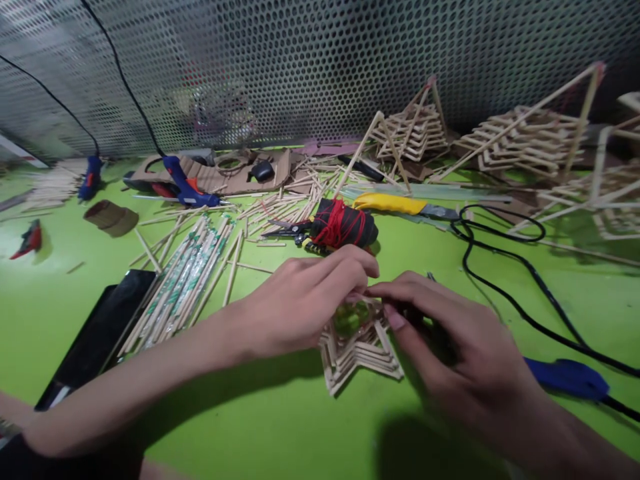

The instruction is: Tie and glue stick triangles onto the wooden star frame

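Note:
A small star point(357, 363) built of stacked wooden sticks rests on the green table, hollow in the middle. My left hand point(305, 297) is closed over its far left side, the fingers bent down and their tips partly hidden. From the right, my right hand point(463, 343) closes thumb and index finger at the star's far right part, close to the left fingertips. Whether a small piece is pinched there I cannot tell. Just beyond my left hand lies a dark spool with red thread point(345, 223), beside black-bladed cutters point(287, 230). A blue tool handle point(570, 378) shows behind my right wrist.
Packaged sticks point(183, 280) and a black flat object point(103, 333) lie left. Blue glue guns point(187, 187) stand farther back. A yellow-handled cutter point(393, 203), a black cable point(520, 287) and larger stick frames point(530, 140) occupy the far right, before a perforated metal panel point(320, 73).

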Available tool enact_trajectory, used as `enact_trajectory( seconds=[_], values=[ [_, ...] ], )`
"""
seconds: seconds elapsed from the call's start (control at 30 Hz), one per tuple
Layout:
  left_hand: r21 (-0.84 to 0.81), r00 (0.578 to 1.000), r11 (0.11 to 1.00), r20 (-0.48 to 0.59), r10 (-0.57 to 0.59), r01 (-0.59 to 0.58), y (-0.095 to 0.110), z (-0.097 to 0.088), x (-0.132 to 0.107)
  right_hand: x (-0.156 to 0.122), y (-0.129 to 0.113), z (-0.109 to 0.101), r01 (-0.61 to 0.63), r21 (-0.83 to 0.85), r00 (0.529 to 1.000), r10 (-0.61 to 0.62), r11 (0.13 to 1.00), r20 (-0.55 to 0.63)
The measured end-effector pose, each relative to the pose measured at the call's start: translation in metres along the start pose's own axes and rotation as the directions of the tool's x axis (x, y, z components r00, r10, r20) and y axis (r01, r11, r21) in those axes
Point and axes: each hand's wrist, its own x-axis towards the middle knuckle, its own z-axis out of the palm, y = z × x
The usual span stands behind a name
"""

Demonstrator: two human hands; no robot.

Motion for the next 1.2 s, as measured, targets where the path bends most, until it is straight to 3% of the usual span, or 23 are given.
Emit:
enact_trajectory(
  seconds=[0.33,0.47,0.77,0.97,1.2],
  values=[
    [0.099,0.999,0.995,0.050,0.007,-0.012,0.001,-0.009,-0.001,0.001,0.004,-0.005,0.048,-0.037,0.999,-0.047,0.998,0.025],
    [0.109,0.999,0.993,0.023,0.039,-0.041,0.003,-0.012,0.001,0.001,0.003,-0.004,0.081,-0.070,0.996,-0.079,0.994,0.039],
    [0.104,0.997,0.993,0.059,0.054,-0.060,0.000,-0.009,-0.001,-0.001,0.004,-0.001,0.069,-0.271,0.997,-0.056,0.960,0.054],
    [0.090,0.997,0.993,-0.021,0.079,-0.077,-0.001,-0.011,0.001,-0.001,0.008,0.002,0.065,-0.293,0.995,-0.040,0.954,0.091],
    [0.087,0.996,0.993,-0.020,0.084,-0.082,0.003,-0.017,0.004,-0.001,0.010,0.003,0.059,-0.360,0.991,-0.010,0.931,0.137]
  ],
)
